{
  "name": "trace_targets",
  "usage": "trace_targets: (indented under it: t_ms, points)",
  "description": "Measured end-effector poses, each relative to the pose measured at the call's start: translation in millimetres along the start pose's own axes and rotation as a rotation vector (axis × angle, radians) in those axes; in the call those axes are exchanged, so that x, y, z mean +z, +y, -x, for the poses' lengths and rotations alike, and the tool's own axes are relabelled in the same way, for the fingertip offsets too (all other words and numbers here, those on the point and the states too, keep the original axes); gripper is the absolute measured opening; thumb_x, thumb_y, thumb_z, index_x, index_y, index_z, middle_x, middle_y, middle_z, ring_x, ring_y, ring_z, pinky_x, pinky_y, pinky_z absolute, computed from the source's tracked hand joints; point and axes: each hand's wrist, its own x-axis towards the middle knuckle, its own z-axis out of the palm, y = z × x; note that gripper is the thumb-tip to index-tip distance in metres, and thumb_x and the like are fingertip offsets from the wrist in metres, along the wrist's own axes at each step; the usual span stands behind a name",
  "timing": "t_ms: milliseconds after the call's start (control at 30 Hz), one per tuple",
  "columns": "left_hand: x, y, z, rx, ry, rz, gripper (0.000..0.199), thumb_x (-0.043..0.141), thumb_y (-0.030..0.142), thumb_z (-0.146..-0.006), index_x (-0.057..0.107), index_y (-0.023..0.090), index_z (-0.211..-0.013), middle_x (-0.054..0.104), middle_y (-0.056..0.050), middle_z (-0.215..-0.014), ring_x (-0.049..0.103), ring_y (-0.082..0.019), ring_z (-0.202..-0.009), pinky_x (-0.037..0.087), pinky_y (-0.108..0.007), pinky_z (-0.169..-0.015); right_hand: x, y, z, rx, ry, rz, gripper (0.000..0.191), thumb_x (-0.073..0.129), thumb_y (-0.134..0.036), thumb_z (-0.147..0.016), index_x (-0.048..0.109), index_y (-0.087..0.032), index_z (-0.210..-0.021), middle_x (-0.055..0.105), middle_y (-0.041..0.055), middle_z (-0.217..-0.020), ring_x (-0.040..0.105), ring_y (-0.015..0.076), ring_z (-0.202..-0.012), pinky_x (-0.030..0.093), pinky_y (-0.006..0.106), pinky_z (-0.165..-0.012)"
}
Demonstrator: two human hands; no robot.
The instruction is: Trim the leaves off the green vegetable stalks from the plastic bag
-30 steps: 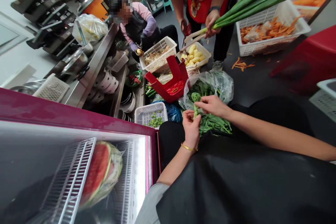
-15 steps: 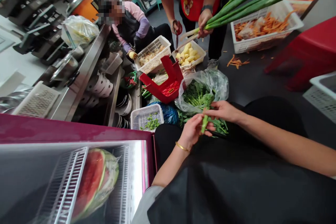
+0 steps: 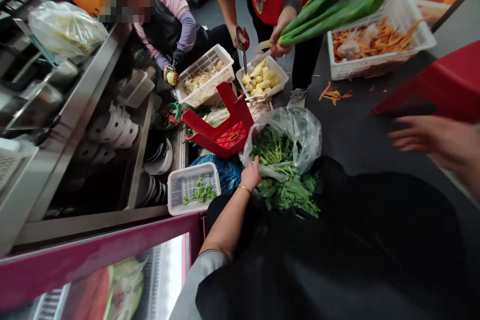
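Some greens point(image 3: 275, 146) sit in the bag point(image 3: 309, 132), others just outside it. The left hand point(image 3: 251, 175) is at the bag's edge, whether gripping I cannot tell; the right hand point(image 3: 446, 146), blurred, is open and empty near the red stool point(image 3: 446, 80).

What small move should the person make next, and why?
Probably have the left hand take a stem of the leafy greens: it is already at the edge of the clear plastic bag, with greens spilling out close by, whereas the right hand, blurred, is well away to the right.
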Motion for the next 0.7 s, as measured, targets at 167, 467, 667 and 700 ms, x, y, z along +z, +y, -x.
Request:
trace_targets:
  t_ms: [167, 467, 667, 700]
  points:
    - [-14.2, -13, -22, 0.039, 0.046, 0.037, 0.022, 0.042, 0.018, -0.09, 0.064, 0.016, -0.093, 0.063, -0.01, -0.098, 0.063, -0.019, -0.091, 0.045, -0.027, -0.079, 190, -15, -64, -0.045, -0.724, 0.519, 0.056, 0.064, -0.041, -0.08, 0.053, -0.021, -0.131, 0.071, 0.0094, -0.091, 0.068, 0.0221, -0.08, 0.052, 0.033, -0.072]
    - [-12.9, -34, -19, 0.17, 0.18, 0.375, 0.021, 0.043, 0.007, -0.084, 0.057, 0.017, -0.071, 0.058, -0.005, -0.073, 0.056, -0.015, -0.067, 0.038, -0.025, -0.059, 420, 17, -126, -0.087, -0.424, 0.866, 0.069, 0.067, -0.031, -0.076, 0.044, -0.014, -0.139, 0.043, 0.0262, -0.14, 0.043, 0.0388, -0.127, 0.038, 0.051, -0.097]
    - [9.7, -61, -12, 0.21, 0.233, 0.482, 0.016, 0.046, 0.007, -0.079, 0.052, 0.019, -0.07, 0.056, -0.004, -0.073, 0.057, -0.015, -0.067, 0.037, -0.025, -0.058, 458, 59, -128, -0.237, -0.421, 0.817, 0.054, 0.064, -0.021, -0.076, 0.056, -0.014, -0.129, 0.049, 0.0207, -0.135, 0.042, 0.0353, -0.128, 0.035, 0.048, -0.102]
    - [15.4, -64, -11, 0.224, 0.244, 0.502, 0.015, 0.047, 0.008, -0.078, 0.051, 0.02, -0.07, 0.056, -0.004, -0.073, 0.057, -0.015, -0.067, 0.037, -0.025, -0.057, 454, 66, -134, -0.251, -0.418, 0.803, 0.049, 0.062, -0.024, -0.078, 0.058, -0.013, -0.126, 0.053, 0.0197, -0.132, 0.043, 0.0344, -0.126, 0.035, 0.047, -0.103]
